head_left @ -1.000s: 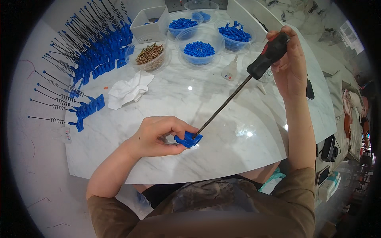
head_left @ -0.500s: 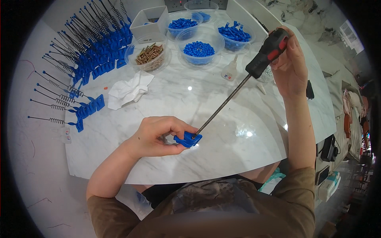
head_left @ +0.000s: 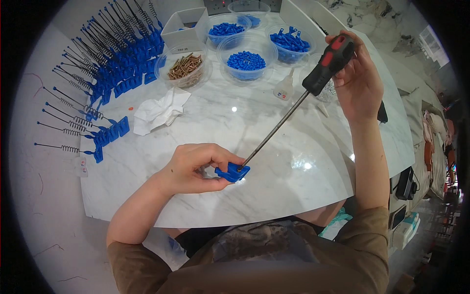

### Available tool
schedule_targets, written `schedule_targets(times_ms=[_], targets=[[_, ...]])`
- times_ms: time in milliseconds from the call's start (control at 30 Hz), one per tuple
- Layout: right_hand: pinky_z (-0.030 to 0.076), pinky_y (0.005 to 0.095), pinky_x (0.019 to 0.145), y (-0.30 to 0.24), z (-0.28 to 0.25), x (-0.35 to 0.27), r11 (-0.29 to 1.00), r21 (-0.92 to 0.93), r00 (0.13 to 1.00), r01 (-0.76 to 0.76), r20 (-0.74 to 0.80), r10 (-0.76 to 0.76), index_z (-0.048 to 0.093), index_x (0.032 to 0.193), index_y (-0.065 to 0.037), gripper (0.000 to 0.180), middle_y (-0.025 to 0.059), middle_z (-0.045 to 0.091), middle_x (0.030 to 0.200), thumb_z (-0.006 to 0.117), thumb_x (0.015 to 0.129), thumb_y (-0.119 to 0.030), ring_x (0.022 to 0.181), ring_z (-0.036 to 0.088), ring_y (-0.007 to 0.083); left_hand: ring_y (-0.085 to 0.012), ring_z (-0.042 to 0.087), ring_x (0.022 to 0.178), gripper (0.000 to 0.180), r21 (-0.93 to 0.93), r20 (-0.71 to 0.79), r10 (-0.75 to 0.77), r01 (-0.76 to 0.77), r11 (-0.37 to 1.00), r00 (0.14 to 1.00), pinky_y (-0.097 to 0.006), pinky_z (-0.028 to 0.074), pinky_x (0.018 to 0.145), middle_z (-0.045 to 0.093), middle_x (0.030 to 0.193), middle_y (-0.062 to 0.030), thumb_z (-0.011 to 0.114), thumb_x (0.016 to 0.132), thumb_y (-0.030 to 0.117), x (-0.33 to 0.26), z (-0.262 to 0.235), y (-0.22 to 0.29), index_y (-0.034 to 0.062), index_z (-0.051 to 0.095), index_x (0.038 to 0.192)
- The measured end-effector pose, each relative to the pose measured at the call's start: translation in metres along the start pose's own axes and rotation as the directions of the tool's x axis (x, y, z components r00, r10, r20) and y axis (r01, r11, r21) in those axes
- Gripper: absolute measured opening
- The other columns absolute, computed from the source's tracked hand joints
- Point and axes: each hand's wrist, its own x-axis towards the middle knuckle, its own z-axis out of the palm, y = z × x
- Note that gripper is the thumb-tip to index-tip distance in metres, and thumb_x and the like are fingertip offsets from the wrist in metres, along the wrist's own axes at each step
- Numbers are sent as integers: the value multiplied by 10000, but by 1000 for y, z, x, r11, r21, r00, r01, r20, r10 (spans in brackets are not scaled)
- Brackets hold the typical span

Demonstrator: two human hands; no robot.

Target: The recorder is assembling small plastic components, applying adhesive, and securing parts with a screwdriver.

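Your left hand (head_left: 193, 169) pinches the small blue plastic bracket (head_left: 232, 172) against the white marble table (head_left: 274, 186), near its front edge. It looks light, stiff and likely to skid. Your right hand (head_left: 360, 78) grips the long black-and-red-handled screwdriver (head_left: 293, 110), tip in the bracket.

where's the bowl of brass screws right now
In the head view the clear bowl of brass screws sits at the far left-centre of the marble table, just behind the crumpled white tissue and left of the bowl of small blue pieces.
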Motion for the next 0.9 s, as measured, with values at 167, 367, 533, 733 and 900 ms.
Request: schedule_targets(times_ms=[167, 367, 533, 733, 900], targets=[[475, 142, 566, 1, -10, 3, 995, 101, 994, 13, 107, -24, 422, 1302, 17, 361, 235, 514, 1277, 395, 992, -168, 791, 586, 75, -130, 691, 781, 204, 11, -16, 51, -51, 999, 999, -223, 514, 599, 730, 975, -74, 771, 692, 50, 2, 1, -1, 72, 611, 816], [475, 117, 542, 8, -23, 3, 994, 106, 994, -3, 106, -8, 419, 1279, -4, 365, 190, 550, 1233, 467, 1000, -234, 827, 612, 56, -132, 691, 792, 207, -17, -11, 27, -27, 999, 1000, -218, 510, 602, 727, 989, -83, 774, 688, 46, 1, 1, -1, 73, 602, 798], [472, 130, 566, 9, -20, 2, 998, 66, 993, 17, 118, -25, 410, 1326, 8, 432, 165, 561, 1232, 481, 999, -266, 791, 589, 40, -132, 689, 787, 203, -9, -8, 41, -41, 999, 999, -219, 512, 603, 727, 992, -81, 770, 689, 44, 1, 1, 0, 71, 603, 801], [469, 150, 589, 1, -7, 3, 998, 51, 998, -29, 56, 26, 383, 1377, 54, 492, 159, 548, 1274, 473, 973, -211, 809, 572, 48, -141, 691, 783, 202, 13, 0, 15, -15, 1000, 1000, -226, 521, 608, 726, 993, -85, 763, 688, 44, 1, 0, 1, 74, 594, 793], [474, 170, 600, 4, -12, 2, 998, 8, 998, -56, 14, 56, 396, 1361, 37, 478, 152, 542, 1269, 470, 969, -226, 856, 581, 72, -153, 694, 793, 204, 6, 5, 53, -53, 999, 999, -234, 533, 630, 725, 989, -96, 760, 690, 46, 2, 1, 0, 72, 585, 790]])
